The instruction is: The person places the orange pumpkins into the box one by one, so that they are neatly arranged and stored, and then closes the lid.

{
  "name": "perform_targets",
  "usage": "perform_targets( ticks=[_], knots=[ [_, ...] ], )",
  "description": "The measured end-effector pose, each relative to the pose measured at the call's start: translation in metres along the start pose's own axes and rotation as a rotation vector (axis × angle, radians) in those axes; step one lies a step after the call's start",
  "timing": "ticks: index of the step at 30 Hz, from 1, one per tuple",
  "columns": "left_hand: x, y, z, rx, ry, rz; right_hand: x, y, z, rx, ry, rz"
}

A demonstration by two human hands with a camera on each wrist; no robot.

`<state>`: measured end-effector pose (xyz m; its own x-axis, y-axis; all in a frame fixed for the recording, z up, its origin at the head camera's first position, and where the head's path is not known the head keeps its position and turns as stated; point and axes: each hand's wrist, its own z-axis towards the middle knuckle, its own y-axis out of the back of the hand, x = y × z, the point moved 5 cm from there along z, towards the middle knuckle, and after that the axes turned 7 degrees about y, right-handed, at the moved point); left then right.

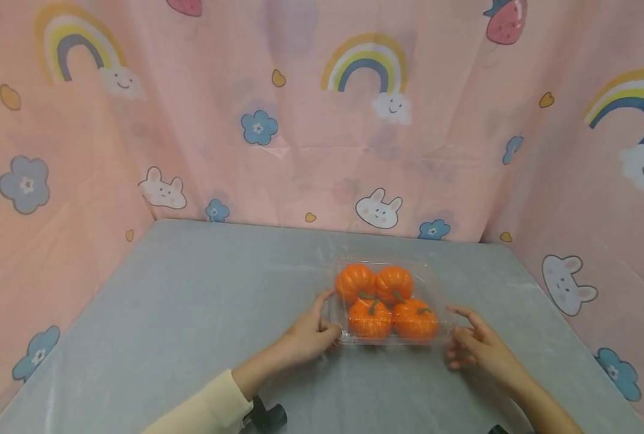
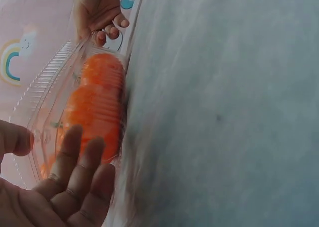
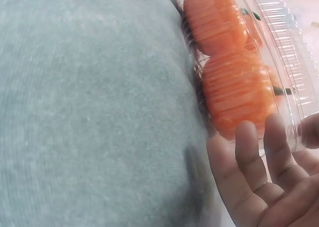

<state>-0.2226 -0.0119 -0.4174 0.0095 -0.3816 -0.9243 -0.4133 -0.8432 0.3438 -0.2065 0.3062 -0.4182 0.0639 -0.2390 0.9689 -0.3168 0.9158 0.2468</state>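
Note:
A clear plastic clamshell box point(image 1: 436, 289) sits on the grey table, packed with several small orange pumpkins point(image 1: 369, 318) with green stems. At the box's left side, my left hand point(image 1: 308, 331) touches it, forefinger toward the back and thumb near the front corner. The left wrist view shows the other fingers point(image 2: 70, 157) loosely extended beside the box wall. On the opposite side is my right hand point(image 1: 479, 346), its forefinger reaching to the box edge. Seen from the right wrist, the fingertips point(image 3: 245, 132) lie right at the box's end, with the thumb point(image 3: 310, 129) by its rim.
A grey cloth covers the table point(image 1: 192, 313). Pink curtains point(image 1: 300, 169) with rainbows, rabbits and flowers hang behind and along both sides. A black wrist device point(image 1: 268, 416) shows below the left sleeve point(image 1: 208, 407).

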Motion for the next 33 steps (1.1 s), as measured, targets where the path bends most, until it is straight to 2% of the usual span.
perform_targets(
  ticks=[9,15,25,33],
  knots=[
    [0.002,-0.009,-0.001,0.029,0.039,-0.151,0.0,-0.002,0.0,-0.032,-0.024,-0.013],
    [0.005,-0.011,-0.001,0.031,0.066,-0.192,-0.001,-0.002,0.0,-0.048,-0.045,-0.005],
    [0.008,-0.016,-0.001,-0.011,0.059,-0.29,-0.006,0.0,0.0,0.035,0.005,0.086],
    [0.009,-0.018,0.001,-0.039,0.037,-0.349,-0.008,-0.003,-0.001,0.032,0.077,0.155]
  ],
)
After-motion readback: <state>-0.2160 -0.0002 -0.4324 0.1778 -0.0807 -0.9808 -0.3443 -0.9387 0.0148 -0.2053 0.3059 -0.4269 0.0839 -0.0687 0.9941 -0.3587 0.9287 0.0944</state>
